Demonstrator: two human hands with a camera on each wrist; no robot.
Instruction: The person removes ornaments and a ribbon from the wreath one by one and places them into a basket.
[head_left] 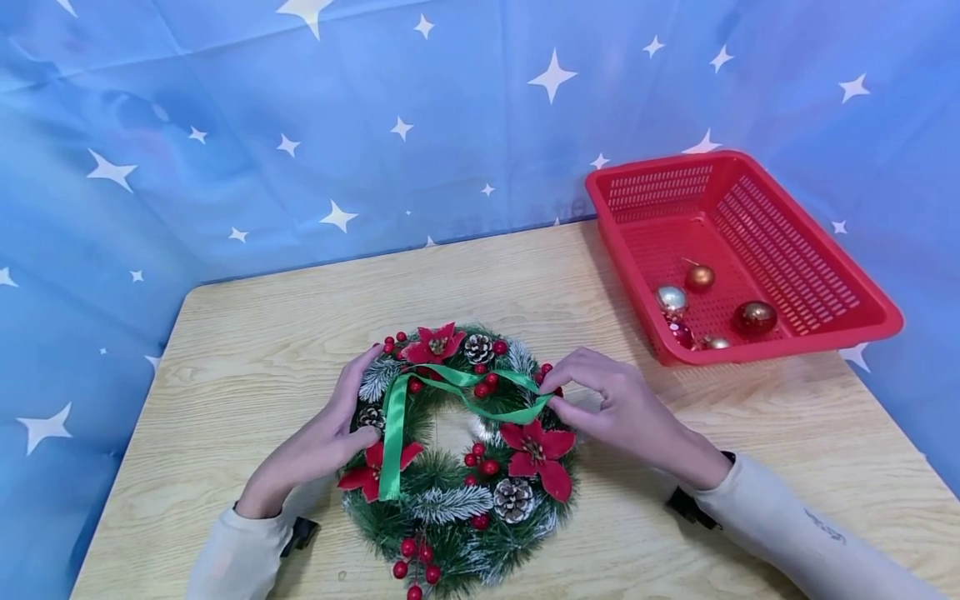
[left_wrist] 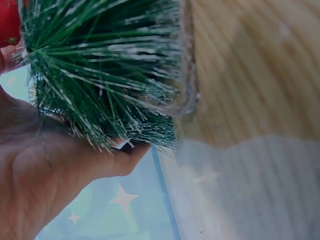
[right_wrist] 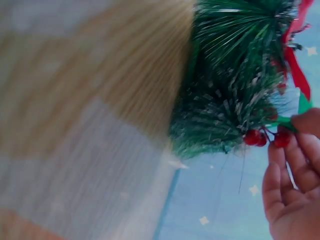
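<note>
A Christmas wreath (head_left: 450, 504) of frosted green needles lies on the table, set with red poinsettias (head_left: 534, 450), pinecones (head_left: 513, 498) and red berries. My left hand (head_left: 322, 442) grips its left side, thumb on top near a pinecone; in the left wrist view the hand (left_wrist: 55, 170) lies against the needles. A glossy green ribbon (head_left: 393, 442) loops over the upper part, one end hanging down at the left. At the upper right rim, my right hand (head_left: 615, 408) pinches the ribbon between thumb and fingers. The right wrist view shows berries (right_wrist: 252, 137) beside those fingertips.
A red plastic basket (head_left: 787, 354) with slotted walls stands at the back right of the wooden table (head_left: 247, 367). It holds several shiny ball ornaments, among them a brown one (head_left: 755, 317) and a silver one (head_left: 671, 298). Behind hangs a blue star-patterned cloth (head_left: 450, 192).
</note>
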